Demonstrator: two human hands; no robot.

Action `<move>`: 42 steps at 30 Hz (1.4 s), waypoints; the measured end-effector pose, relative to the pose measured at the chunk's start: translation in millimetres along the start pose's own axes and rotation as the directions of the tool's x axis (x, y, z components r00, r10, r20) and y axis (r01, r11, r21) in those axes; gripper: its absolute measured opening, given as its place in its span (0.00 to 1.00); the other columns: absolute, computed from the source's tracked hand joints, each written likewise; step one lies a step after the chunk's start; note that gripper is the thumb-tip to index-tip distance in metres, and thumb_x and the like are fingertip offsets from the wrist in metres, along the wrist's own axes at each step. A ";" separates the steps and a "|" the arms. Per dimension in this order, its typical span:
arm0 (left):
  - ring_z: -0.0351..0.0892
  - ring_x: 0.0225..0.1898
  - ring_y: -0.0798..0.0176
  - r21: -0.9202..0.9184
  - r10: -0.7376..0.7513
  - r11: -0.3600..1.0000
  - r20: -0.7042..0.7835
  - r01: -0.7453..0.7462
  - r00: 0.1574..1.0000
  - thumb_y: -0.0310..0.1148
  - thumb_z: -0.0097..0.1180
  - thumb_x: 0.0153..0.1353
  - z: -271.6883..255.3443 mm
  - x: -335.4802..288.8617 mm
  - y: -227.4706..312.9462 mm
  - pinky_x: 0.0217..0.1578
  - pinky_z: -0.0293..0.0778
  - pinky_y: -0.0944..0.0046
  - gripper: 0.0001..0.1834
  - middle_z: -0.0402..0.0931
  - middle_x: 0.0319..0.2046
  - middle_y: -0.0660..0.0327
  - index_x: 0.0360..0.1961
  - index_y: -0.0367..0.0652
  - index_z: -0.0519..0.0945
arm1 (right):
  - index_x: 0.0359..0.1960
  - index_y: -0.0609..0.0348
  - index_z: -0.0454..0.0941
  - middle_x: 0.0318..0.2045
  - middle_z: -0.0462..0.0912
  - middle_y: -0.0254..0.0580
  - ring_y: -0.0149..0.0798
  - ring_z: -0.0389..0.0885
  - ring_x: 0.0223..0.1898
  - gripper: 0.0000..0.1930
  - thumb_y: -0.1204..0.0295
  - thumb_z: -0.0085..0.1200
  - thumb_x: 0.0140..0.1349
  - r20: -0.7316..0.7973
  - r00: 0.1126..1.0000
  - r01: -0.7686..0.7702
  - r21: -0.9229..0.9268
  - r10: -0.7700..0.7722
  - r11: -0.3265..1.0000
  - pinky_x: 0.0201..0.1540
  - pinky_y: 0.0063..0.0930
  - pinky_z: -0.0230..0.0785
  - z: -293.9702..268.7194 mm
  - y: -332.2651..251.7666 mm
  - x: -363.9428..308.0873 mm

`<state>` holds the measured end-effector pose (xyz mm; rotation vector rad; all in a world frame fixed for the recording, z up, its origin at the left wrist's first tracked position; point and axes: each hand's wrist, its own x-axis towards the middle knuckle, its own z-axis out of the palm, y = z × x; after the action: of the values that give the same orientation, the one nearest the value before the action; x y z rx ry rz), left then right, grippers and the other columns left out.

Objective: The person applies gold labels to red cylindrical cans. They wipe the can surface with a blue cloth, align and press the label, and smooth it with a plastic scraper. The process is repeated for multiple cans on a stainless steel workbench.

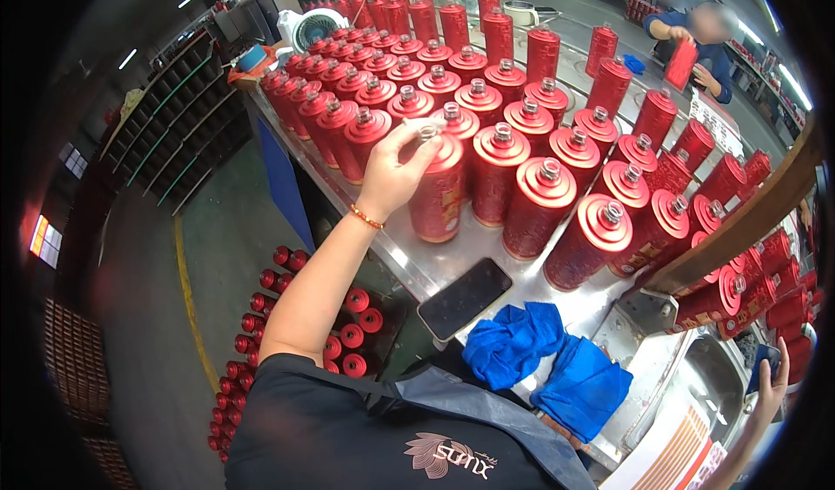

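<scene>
My left hand (396,170), with a red beaded bracelet at the wrist, reaches over the metal table. Its thumb and fingers close round the clear glass neck of a red bottle (435,199), which stands upright at the near left of the crowded rows. At the far right, my right hand (774,381) is raised, its fingers round a small dark blue thing (763,366); I cannot make out its kind. Red bottles with clear necks, such as one (539,207) right of my left hand, stand close together without caps.
A black phone (464,299) and blue cloths (515,342) lie on the near table edge (404,268). A brown bar (757,212) slants across the right. More red bottles (352,335) stand below at left. Across the table a person (709,46) holds a red bottle.
</scene>
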<state>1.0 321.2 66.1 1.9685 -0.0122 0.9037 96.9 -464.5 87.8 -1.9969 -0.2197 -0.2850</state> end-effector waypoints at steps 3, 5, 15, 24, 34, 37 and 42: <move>0.84 0.49 0.66 0.178 0.008 0.984 -0.106 0.011 0.994 0.29 0.63 0.68 -14.0 -2.4 -23.5 0.54 0.76 0.66 0.14 0.86 0.48 0.55 0.53 0.36 0.84 | 0.71 0.60 0.71 0.56 0.82 0.36 0.25 0.81 0.50 0.23 0.73 0.53 0.76 0.040 0.994 -0.099 0.051 0.097 0.994 0.55 0.18 0.72 -27.0 52.1 27.9; 0.80 0.54 0.58 0.290 0.093 0.956 -0.139 -0.049 0.986 0.32 0.64 0.66 -17.7 -3.2 -39.3 0.59 0.72 0.60 0.14 0.86 0.49 0.59 0.51 0.40 0.85 | 0.71 0.59 0.71 0.56 0.81 0.35 0.26 0.80 0.51 0.23 0.69 0.53 0.77 0.093 0.973 -0.219 0.079 0.211 0.973 0.56 0.19 0.71 -41.7 81.0 45.5; 0.67 0.67 0.54 0.727 0.354 0.681 -0.217 -0.091 0.910 0.33 0.62 0.65 -24.2 -11.6 -37.9 0.71 0.53 0.53 0.22 0.79 0.62 0.63 0.60 0.44 0.79 | 0.50 0.58 0.83 0.33 0.84 0.31 0.33 0.80 0.30 0.23 0.50 0.46 0.78 0.024 0.990 -0.143 0.048 0.142 0.989 0.36 0.33 0.72 -68.4 123.0 282.8; 0.80 0.50 0.49 0.568 0.351 0.756 0.068 -0.325 0.934 0.26 0.60 0.59 12.5 -86.7 58.1 0.54 0.73 0.54 0.13 0.86 0.48 0.54 0.46 0.40 0.85 | 0.43 0.63 0.84 0.30 0.84 0.41 0.44 0.81 0.30 0.29 0.45 0.47 0.76 0.013 0.966 0.158 -0.817 -0.258 0.554 0.39 0.42 0.72 78.2 93.3 458.5; 0.80 0.50 0.48 0.435 0.276 0.835 0.202 -0.338 0.940 0.29 0.61 0.61 53.2 -94.3 76.9 0.53 0.76 0.55 0.12 0.87 0.48 0.55 0.44 0.38 0.87 | 0.42 0.63 0.81 0.37 0.87 0.62 0.64 0.86 0.41 0.28 0.44 0.54 0.69 -0.042 0.947 0.048 -0.962 -0.319 0.270 0.48 0.53 0.75 104.5 102.9 439.0; 0.80 0.50 0.49 0.401 0.288 0.845 0.217 -0.354 0.933 0.30 0.61 0.62 61.1 -93.4 78.7 0.53 0.76 0.55 0.12 0.87 0.48 0.54 0.44 0.39 0.87 | 0.49 0.60 0.79 0.40 0.87 0.60 0.62 0.86 0.43 0.25 0.47 0.54 0.70 -0.103 0.896 -0.028 -0.984 -0.433 0.175 0.49 0.53 0.76 74.5 99.1 429.5; 0.81 0.49 0.49 0.353 0.289 0.860 0.259 -0.369 0.922 0.33 0.62 0.63 73.8 -96.0 83.7 0.52 0.77 0.56 0.12 0.87 0.47 0.54 0.44 0.40 0.88 | 0.50 0.56 0.79 0.43 0.87 0.57 0.60 0.86 0.46 0.24 0.47 0.52 0.72 -0.160 0.899 -0.068 -0.971 -0.409 0.231 0.50 0.50 0.76 52.2 104.3 406.1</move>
<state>-55.2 186.1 50.2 2.4850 -0.3158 0.9809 519.1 -450.4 96.8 -3.1102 0.0408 -1.2434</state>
